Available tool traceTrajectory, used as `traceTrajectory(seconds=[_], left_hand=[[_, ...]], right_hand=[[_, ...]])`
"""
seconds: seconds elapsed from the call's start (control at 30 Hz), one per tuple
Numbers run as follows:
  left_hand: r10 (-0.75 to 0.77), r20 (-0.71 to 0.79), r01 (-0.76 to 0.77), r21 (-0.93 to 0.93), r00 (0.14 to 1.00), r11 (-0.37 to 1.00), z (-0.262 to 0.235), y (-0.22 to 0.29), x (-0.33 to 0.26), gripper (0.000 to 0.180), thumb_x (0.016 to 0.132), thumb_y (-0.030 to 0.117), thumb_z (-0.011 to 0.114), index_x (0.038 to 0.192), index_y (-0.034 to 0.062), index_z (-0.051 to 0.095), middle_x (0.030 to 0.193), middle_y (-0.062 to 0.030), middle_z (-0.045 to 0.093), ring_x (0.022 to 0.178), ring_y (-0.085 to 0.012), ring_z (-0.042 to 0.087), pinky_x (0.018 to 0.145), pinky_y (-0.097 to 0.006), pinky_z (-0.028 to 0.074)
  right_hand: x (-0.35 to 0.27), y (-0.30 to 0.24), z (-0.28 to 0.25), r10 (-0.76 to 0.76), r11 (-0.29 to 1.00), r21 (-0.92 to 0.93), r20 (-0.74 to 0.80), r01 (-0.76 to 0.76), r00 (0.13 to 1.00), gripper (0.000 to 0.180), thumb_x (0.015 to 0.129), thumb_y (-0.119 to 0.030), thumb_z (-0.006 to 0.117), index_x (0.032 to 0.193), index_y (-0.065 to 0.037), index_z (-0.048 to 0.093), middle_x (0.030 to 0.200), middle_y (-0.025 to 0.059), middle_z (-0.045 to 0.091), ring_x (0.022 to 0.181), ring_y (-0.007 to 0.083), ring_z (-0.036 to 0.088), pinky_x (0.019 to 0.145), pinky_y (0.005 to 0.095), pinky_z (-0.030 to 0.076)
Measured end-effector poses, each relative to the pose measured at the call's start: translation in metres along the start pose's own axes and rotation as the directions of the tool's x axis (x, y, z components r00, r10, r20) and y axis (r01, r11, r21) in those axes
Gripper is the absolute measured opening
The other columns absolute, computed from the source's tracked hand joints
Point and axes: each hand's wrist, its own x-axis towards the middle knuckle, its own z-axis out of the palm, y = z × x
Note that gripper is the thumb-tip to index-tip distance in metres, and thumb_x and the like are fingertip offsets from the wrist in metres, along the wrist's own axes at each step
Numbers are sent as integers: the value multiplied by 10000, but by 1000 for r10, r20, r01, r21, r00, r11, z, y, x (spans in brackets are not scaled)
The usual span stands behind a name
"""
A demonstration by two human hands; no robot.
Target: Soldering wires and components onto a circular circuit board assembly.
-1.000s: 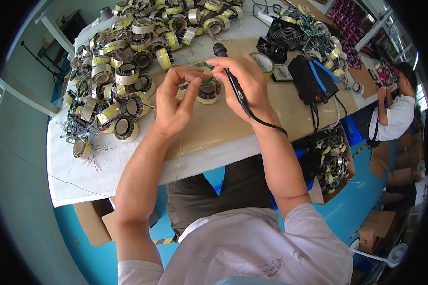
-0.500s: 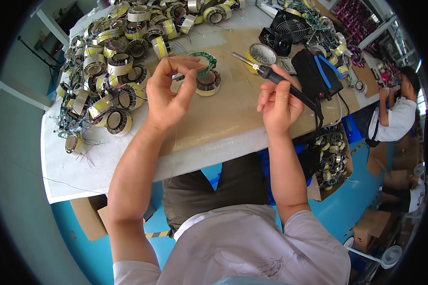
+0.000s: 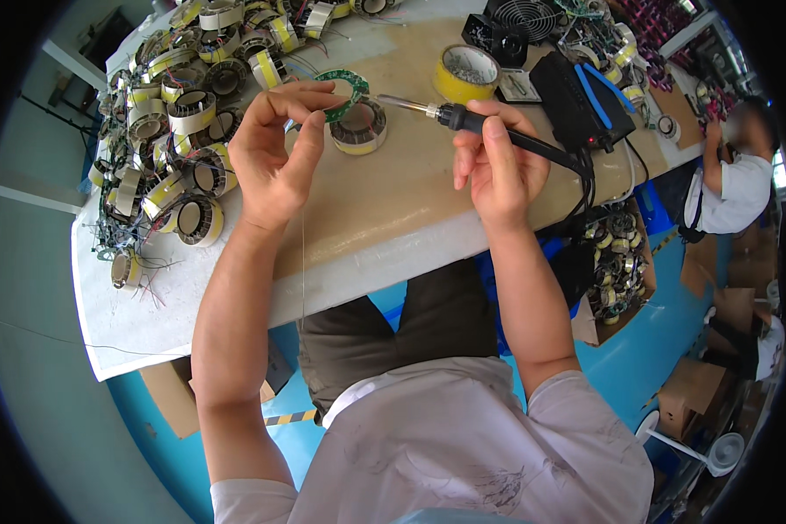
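Note:
My left hand [image 3: 275,162] is closed in a pinch by a green ring-shaped circuit board [image 3: 355,86], held tilted above the table. Below the board stands a ring-shaped motor coil core [image 3: 358,133] with a yellow band; the board overlaps its upper edge in view. A thin wire [image 3: 304,262] hangs down from the left hand. My right hand [image 3: 506,170] is wrapped round the black handle of a soldering iron [image 3: 458,118]. The iron's metal tip points left and ends close beside the board; whether they touch I cannot tell.
Many similar coil cores [image 3: 196,113] are heaped at the left. A yellow-sided round tub [image 3: 465,77], a black box with blue pliers [image 3: 576,100] and a fan [image 3: 524,22] stand at the back right. A box of cores [image 3: 616,271] sits below; a person [image 3: 734,183] works at far right.
The soldering iron has moved left, and its tip is now nearer the circuit board. The whole view has shifted slightly. Both hands keep their hold.

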Motion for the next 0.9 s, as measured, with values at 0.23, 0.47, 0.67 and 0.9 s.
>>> traceTrajectory(seconds=[0.23, 0.47, 0.67, 0.9], left_hand=[[-4, -30, 3, -29, 1000, 1000, 0, 2, 0, 84, 891, -29, 619, 891, 33, 563, 1022, -144, 741, 1138, -274, 639, 1093, -459, 373], [-16, -31, 14, -73, 999, 997, 2, -1, 0, 84, 888, -35, 617, 888, 32, 567, 1034, -150, 737, 1143, -274, 634, 1096, -462, 370], [1, -29, -2, -55, 1000, 998, 0, -1, 0, 84, 890, -48, 611, 886, 27, 571, 1025, -152, 735, 1148, -280, 630, 1076, -451, 395], [-8, -27, 6, -64, 1000, 998, 1, -1, -1, 90, 890, -58, 618, 884, 18, 571, 1040, -152, 730, 1144, -276, 628, 1046, -423, 426]], right_hand=[[0, -2, 7, 27, 998, 65, -44, -24, 999, 201, 993, -117, 591, 1119, 31, 645, 798, 128, 696, 477, 85, 522, 431, 225, 415], [1, -2, 6, 31, 998, 51, -37, -29, 999, 205, 990, -120, 602, 1107, 42, 648, 795, 129, 696, 471, 81, 523, 430, 217, 404], [1, 0, 7, 42, 998, 43, -33, -41, 999, 202, 987, -121, 609, 1102, 40, 648, 793, 126, 697, 469, 79, 522, 435, 214, 401], [2, -1, 8, 44, 998, 45, -48, -41, 998, 202, 986, -123, 611, 1100, 39, 652, 794, 123, 699, 464, 78, 523, 433, 214, 401]])
